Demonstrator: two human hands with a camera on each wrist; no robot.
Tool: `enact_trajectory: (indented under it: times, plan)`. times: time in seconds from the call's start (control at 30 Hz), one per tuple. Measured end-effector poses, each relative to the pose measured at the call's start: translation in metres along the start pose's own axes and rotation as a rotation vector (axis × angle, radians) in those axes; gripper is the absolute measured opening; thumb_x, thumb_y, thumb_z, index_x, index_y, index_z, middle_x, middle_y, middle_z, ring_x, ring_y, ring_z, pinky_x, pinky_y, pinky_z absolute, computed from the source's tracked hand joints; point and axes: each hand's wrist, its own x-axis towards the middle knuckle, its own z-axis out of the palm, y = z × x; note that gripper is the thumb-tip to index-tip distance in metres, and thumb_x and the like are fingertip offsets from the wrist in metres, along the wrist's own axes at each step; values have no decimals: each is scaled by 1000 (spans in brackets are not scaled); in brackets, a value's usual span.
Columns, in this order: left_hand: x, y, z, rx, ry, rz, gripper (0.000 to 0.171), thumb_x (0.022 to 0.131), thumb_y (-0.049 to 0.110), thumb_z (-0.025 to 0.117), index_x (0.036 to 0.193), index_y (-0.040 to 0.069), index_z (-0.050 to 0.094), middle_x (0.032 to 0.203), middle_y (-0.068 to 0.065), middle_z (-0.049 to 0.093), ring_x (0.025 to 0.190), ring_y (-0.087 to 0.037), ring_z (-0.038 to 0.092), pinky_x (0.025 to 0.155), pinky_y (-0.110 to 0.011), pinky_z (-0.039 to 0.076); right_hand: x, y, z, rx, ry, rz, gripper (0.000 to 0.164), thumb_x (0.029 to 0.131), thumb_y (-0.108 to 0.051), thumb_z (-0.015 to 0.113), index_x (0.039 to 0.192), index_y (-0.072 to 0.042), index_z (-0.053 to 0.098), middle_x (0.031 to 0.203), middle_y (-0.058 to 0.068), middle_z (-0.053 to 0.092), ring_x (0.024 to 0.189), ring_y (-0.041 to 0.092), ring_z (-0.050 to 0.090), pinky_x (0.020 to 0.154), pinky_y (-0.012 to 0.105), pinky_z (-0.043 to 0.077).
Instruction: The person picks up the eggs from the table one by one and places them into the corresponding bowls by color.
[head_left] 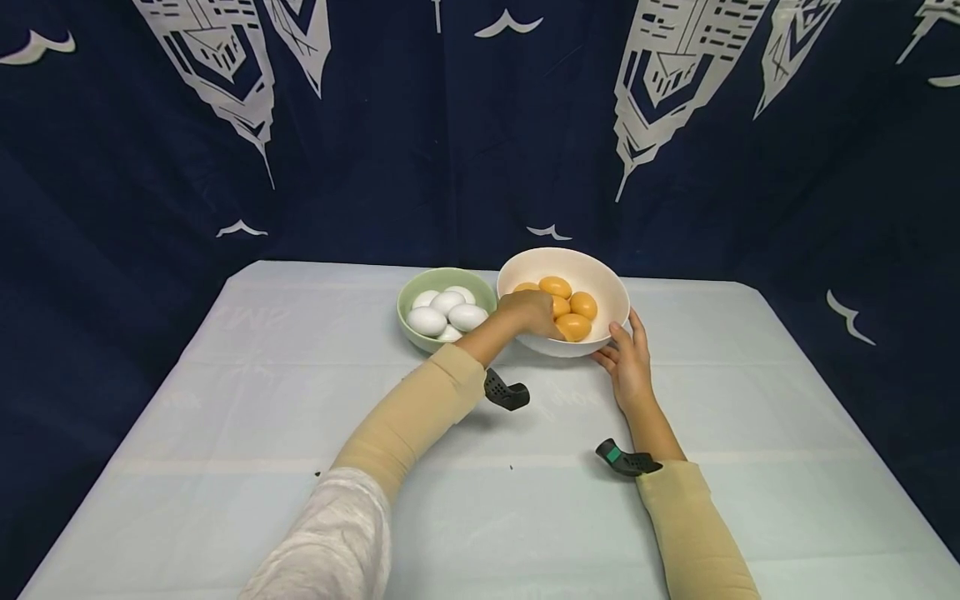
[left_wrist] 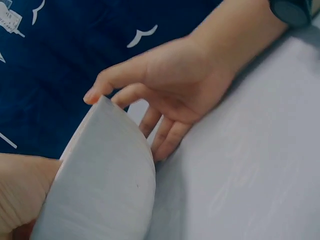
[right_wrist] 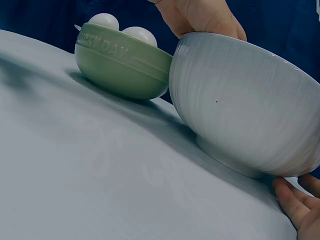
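My left hand point(head_left: 531, 312) reaches down into a white bowl point(head_left: 611, 292) among several orange-yellow eggs point(head_left: 583, 305). Its fingers lie against an egg point(head_left: 573, 327) at the near side; I cannot tell whether they grip it. At the bowl's right side, my right hand point(head_left: 632, 367) holds the bowl, thumb near the rim and other fingers low on the outside. The left wrist view shows this right hand point(left_wrist: 175, 82) around the bowl's edge. In the right wrist view, right-hand fingers point(right_wrist: 295, 205) are by the bowl's foot, and the left hand point(right_wrist: 205, 17) dips behind its rim.
A green bowl point(right_wrist: 122, 62) with raised lettering stands close to the left of the white bowl, holding several white eggs point(head_left: 427, 321). Both bowls are near the far edge of a table with a pale cloth point(head_left: 247, 400). A dark blue patterned curtain point(head_left: 450, 125) hangs behind.
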Motion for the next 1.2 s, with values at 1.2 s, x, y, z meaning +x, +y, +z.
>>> enact_trajectory:
  times: [1.2]
  plan:
    - [-80, -82, 25, -743, 437, 375, 24, 92, 15, 69, 111, 1, 66, 110, -9, 68, 105, -19, 60, 93, -30, 47, 3, -14, -25, -424, 81, -144, 65, 102, -43, 47, 156, -16, 24, 150, 14, 38, 124, 22, 46, 97, 33, 42]
